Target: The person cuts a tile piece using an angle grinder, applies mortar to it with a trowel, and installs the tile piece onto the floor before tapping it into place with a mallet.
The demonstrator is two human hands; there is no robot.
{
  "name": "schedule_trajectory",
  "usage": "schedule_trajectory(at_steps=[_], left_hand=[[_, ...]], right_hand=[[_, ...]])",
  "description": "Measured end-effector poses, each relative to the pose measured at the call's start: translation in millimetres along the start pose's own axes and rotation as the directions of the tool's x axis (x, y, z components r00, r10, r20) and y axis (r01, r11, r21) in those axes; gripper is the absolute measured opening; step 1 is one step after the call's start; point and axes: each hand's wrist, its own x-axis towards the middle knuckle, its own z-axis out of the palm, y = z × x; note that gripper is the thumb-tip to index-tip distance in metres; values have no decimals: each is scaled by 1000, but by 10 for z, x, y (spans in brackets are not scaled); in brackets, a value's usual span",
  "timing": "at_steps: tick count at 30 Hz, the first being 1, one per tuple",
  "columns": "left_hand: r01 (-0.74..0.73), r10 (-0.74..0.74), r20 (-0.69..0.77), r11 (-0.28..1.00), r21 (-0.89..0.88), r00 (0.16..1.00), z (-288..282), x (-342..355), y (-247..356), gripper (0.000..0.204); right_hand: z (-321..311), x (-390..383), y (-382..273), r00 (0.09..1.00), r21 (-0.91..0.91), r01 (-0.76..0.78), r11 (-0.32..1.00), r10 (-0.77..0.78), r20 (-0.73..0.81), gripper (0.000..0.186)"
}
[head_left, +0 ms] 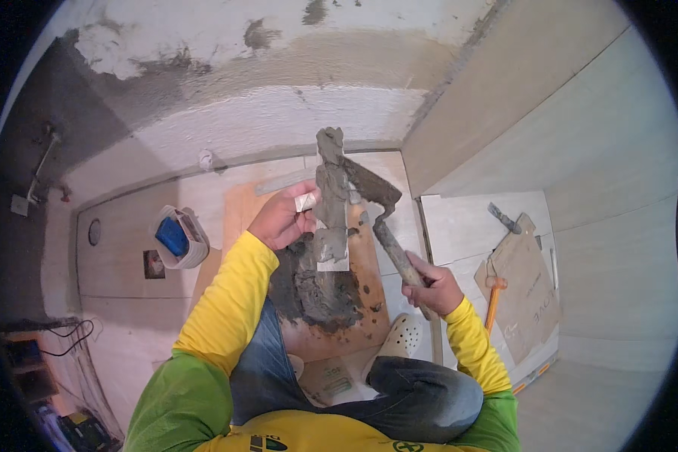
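Observation:
My left hand (282, 220), with a pale wrap on a finger, grips a narrow pale tile strip (331, 262) whose face is thickly coated in grey mortar (328, 196). My right hand (433, 286) is closed around the handle of a mortar-smeared trowel (373, 188), whose blade touches the coated strip at its right side. Beneath both hands lies an orange-brown board (241, 196) with a dark patch of wet mortar (309, 294) on it.
A white bucket with a blue sponge (172, 233) stands at left near a square floor opening (154, 264). At right lie a cardboard sheet (523, 301), an orange-handled mallet (493, 301) and another tool (505, 218). Walls enclose the space; dark equipment (83, 426) sits lower left.

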Motion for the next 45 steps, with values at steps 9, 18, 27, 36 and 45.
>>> schedule_trajectory(at_steps=[9,18,27,36,45], left_hand=[[-42,32,-189,998,-52,982,-82,-33,112,22],[-80,48,-232,988,-133,972,-204,119,-34,18],[-31,-17,-429,994,-105,903,-224,257,-98,15],[-36,-15,-564,996,-78,826,-220,280,-178,24],[-180,304,-556,947,267,774,-590,80,-102,25]], right_hand=[[-183,-328,214,975,-423,217,879,-181,125,64],[-82,-366,407,997,-122,75,990,-74,13,67],[128,-216,731,923,-179,363,914,-379,-61,73],[312,-112,763,819,-705,292,646,-549,-164,60],[231,-326,1287,905,-739,183,649,-405,-131,55]])
